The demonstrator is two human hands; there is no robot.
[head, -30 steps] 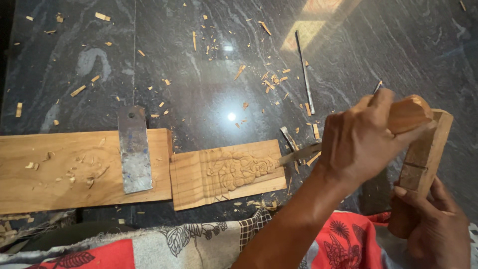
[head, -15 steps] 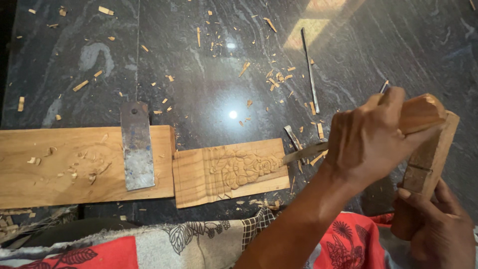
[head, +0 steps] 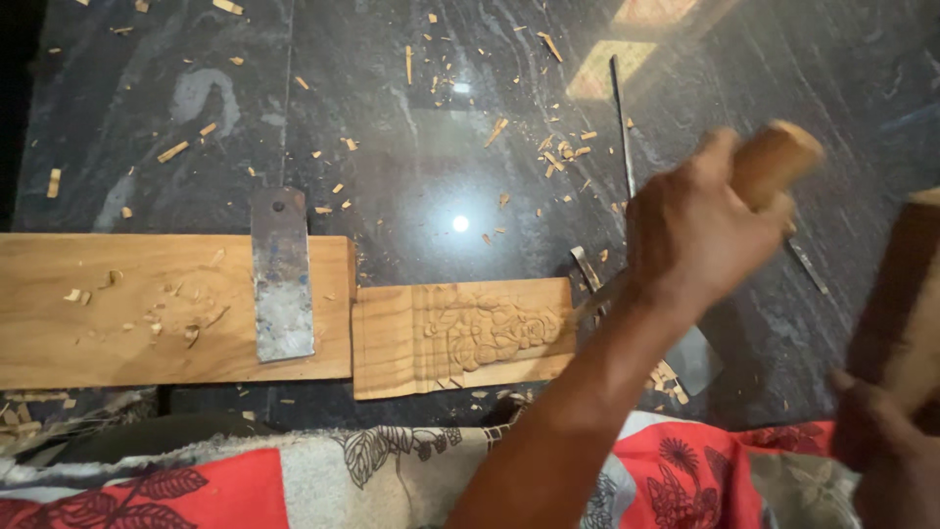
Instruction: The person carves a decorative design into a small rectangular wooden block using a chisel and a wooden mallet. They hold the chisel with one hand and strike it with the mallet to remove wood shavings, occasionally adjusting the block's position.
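Carved panel (head: 465, 336) lies on the dark floor beside 1 plank (head: 127, 309); left hand (head: 700, 230) grips the chisel handle, now raised higher, while right hand (head: 881, 441) clutches the mallet (head: 906, 294), drawn back.

A flat metal blade (head: 282, 275) lies across a long plank (head: 117, 312); wood chips (head: 548, 147) and a thin rod (head: 621, 122) scatter the dark stone floor (head: 392, 127)

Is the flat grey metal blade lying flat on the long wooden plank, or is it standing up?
Lying flat. The flat grey metal blade rests face-down across the long wooden plank, its upper end overhanging the dark stone floor.
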